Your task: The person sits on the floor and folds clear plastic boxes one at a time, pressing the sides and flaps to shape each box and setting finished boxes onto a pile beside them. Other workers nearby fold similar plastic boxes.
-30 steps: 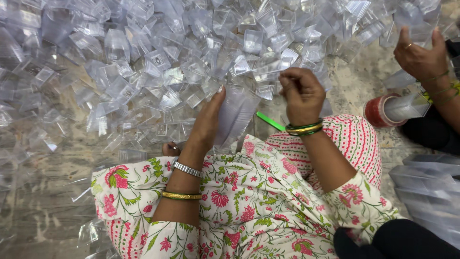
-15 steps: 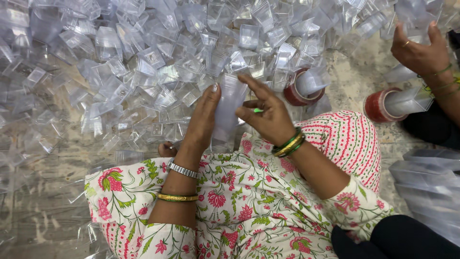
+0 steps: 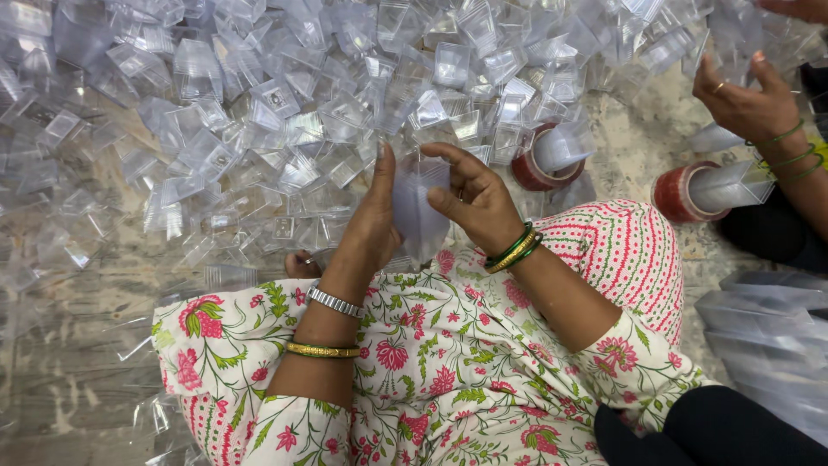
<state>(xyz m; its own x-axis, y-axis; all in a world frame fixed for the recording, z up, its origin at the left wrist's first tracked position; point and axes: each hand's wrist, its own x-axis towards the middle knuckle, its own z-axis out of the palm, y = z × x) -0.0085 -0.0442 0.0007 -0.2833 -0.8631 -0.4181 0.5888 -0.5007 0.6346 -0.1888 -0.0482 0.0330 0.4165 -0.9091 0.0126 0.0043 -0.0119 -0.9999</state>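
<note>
Clear plastic piece [image 3: 420, 211], held over the lap beside the floor's heap of clear pieces [image 3: 285, 112]: left hand [image 3: 375, 220] cupped behind it, right hand [image 3: 473, 200], newly arrived, pinching its edge.

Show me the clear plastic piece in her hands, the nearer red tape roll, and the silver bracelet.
clear plastic piece [image 3: 420, 211], head view, middle face.
nearer red tape roll [image 3: 528, 173], head view, red rim.
silver bracelet [image 3: 335, 302], head view, band.
</note>
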